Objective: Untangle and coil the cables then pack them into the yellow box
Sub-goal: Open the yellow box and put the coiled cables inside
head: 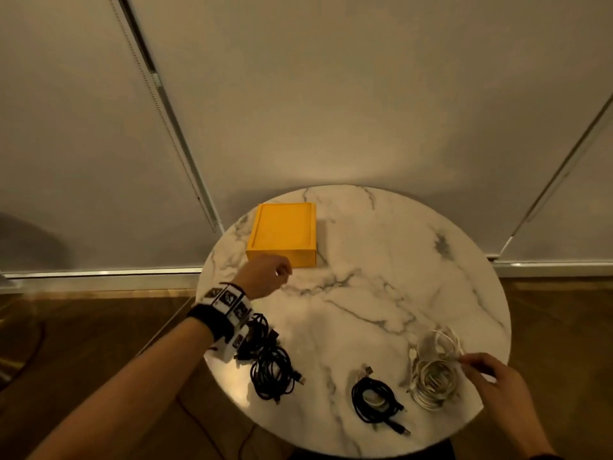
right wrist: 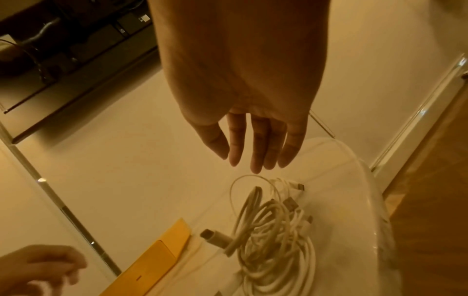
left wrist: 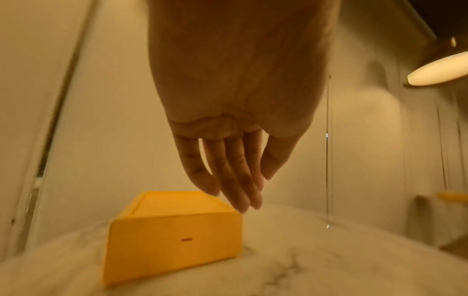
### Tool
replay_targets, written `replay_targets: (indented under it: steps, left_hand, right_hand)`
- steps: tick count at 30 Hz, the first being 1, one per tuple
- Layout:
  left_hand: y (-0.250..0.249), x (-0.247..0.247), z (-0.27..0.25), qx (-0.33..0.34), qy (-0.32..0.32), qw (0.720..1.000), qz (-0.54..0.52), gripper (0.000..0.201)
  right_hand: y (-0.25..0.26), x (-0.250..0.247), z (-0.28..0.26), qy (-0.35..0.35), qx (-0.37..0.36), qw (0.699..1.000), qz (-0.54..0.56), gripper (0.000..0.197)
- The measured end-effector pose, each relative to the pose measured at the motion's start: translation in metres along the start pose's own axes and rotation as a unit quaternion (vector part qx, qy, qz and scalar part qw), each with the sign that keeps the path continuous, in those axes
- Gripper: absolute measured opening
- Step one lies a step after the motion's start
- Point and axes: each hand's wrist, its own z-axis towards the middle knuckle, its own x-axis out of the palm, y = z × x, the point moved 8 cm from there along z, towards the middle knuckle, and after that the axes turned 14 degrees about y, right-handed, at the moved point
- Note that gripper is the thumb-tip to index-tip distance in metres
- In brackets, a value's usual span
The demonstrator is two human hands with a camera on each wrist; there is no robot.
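Observation:
The yellow box (head: 282, 234) sits closed at the back left of the round marble table (head: 381, 260). My left hand (head: 265, 273) hovers just in front of the yellow box (left wrist: 174, 240), fingers (left wrist: 235, 180) straight and holding nothing. A black coiled cable (head: 374, 401) lies at the front middle, and a bigger heap of black cables (head: 268, 360) lies at the front left. A white cable bundle (head: 434, 373) lies at the front right. My right hand (head: 487, 373) hangs over the white cables (right wrist: 273, 234) with fingers (right wrist: 255, 144) extended, apart from them.
The table's edge (head: 497, 376) runs close under my right hand, with wooden floor (head: 557, 327) beyond. A wall with blinds (head: 331, 94) stands behind the table. A lamp (left wrist: 438, 70) hangs at the right in the left wrist view.

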Motion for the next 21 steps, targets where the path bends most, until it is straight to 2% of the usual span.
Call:
replay_targets:
  steps: [2, 6, 9, 13, 17, 21]
  left_hand:
    - [0.017, -0.019, 0.039, -0.031, -0.002, 0.996, 0.085, 0.019]
    - [0.073, -0.028, 0.085, -0.129, 0.045, 0.979, 0.148, 0.045]
    - [0.088, -0.02, 0.108, -0.158, 0.098, 0.962, 0.199, 0.041]
    - [0.074, -0.018, 0.114, -0.12, 0.087, 0.953, 0.264, 0.017]
    - [0.042, -0.005, 0.111, -0.077, 0.092, 0.958, 0.262, 0.016]
    - [-0.015, 0.0, 0.104, -0.009, 0.043, 0.97, 0.238, 0.021]
  right_hand:
    - [0.004, 0.002, 0.002, 0.007, -0.003, 1.0, 0.009, 0.017]
    - [0.012, 0.018, 0.003, 0.046, 0.004, 0.998, 0.03, 0.017]
    - [0.012, 0.021, 0.004, 0.06, 0.0, 0.997, 0.05, 0.017]
    - [0.011, 0.024, 0.006, 0.076, 0.005, 0.992, 0.101, 0.016]
    - [0.017, 0.035, 0.008, 0.086, 0.017, 0.987, 0.136, 0.018]
    - [0.028, 0.051, 0.012, 0.124, 0.04, 0.979, 0.154, 0.017]
